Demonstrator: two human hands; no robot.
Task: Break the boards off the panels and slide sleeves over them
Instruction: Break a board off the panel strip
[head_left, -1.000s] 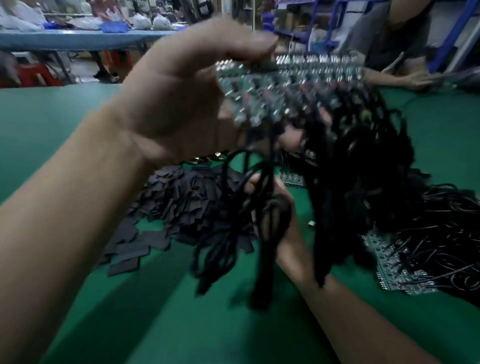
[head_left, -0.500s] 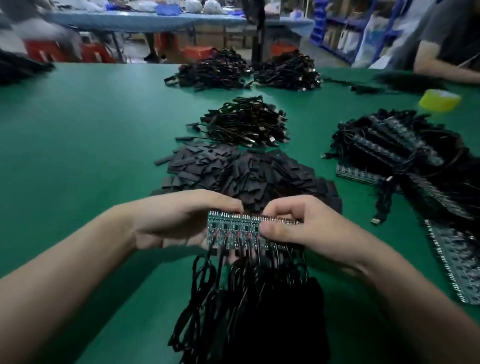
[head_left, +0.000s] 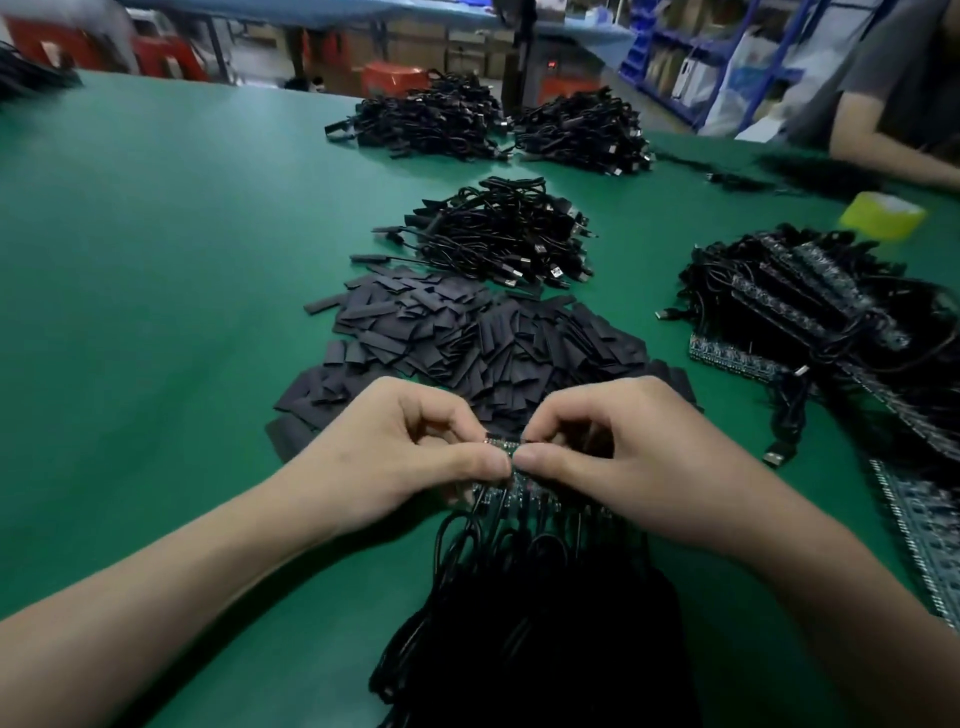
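The panel (head_left: 511, 488) of small green boards sits low in the middle of the frame, held just above the green table (head_left: 156, 270). The left hand (head_left: 395, 457) pinches its left part between thumb and bent forefinger, and the right hand (head_left: 623, 457) pinches the right part the same way. The two thumb tips almost meet on the panel's near face. Most of the panel is hidden behind the fingers, so only a narrow strip along its top edge and a band below the thumbs show.

A thick bunch of black cables (head_left: 535, 623) hangs from the panel's lower edge and spreads towards the bottom of the frame. Just beyond the hands, in the centre, lies a wide heap of flat black sleeves (head_left: 467, 338). Beyond that is a pile of black leads (head_left: 504, 234) with metal plugs. Two more such piles (head_left: 431, 124) lie side by side near the top centre.

At the right edge, a stack of wired panels (head_left: 810, 301) lies tangled in its own cables. One bare panel strip (head_left: 924, 535) runs towards the lower right corner. A yellow tape roll (head_left: 883, 215) stands above that stack. Another person's forearm (head_left: 893, 150) rests on the table in the upper right.
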